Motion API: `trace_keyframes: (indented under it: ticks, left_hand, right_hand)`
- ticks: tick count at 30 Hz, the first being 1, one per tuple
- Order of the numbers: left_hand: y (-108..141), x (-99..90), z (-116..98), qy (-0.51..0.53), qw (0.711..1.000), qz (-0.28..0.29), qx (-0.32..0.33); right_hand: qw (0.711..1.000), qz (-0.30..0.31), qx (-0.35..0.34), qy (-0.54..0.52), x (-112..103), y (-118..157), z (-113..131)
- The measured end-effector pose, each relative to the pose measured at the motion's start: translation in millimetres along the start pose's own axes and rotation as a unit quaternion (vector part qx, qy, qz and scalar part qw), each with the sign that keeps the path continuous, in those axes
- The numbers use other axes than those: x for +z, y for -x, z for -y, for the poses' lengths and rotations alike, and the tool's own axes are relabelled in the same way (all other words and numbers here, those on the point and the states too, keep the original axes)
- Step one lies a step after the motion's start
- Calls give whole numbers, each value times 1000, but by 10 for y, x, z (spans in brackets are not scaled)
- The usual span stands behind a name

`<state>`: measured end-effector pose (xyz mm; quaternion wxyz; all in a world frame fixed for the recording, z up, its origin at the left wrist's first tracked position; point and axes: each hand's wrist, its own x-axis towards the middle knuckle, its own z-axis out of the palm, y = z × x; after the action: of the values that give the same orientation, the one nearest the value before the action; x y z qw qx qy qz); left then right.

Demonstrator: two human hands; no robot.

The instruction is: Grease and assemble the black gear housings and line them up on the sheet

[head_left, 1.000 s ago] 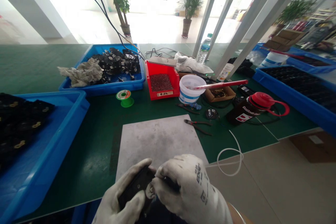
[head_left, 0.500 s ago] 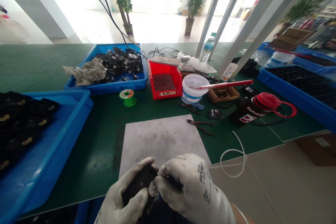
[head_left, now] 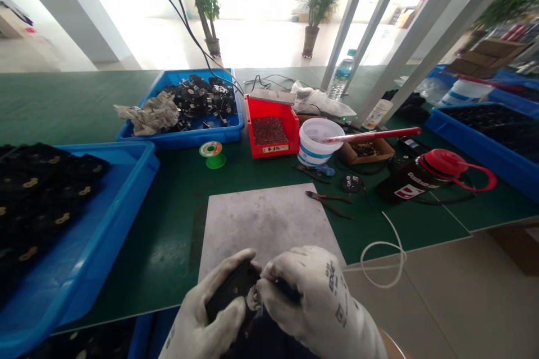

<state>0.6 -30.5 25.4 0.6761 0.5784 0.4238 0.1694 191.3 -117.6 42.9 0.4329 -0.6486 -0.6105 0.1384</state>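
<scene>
My left hand (head_left: 210,311) was curled round a black part (head_left: 233,290), just before the grey sheet (head_left: 272,224); my right hand (head_left: 314,297) was closed beside its metal disc (head_left: 254,298). I couldn't tell what its fingertips pinched.

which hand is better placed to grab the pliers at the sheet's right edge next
Right, probably: the right hand is nearer the pliers, on its side of the grey sheet, though its closed fingers might need freeing. The left hand is farther and grips a black part.

A clear bottle (head_left: 341,76) stands near metal posts (head_left: 346,18).
</scene>
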Motion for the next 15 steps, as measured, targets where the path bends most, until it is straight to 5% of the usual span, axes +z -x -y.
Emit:
trace_keyframes:
  ticks: [15]
  left_hand:
    - [15,56,-114,-28,999,-16,-1]
  right_hand:
    - [1000,11,-7,-1,6,2,-18]
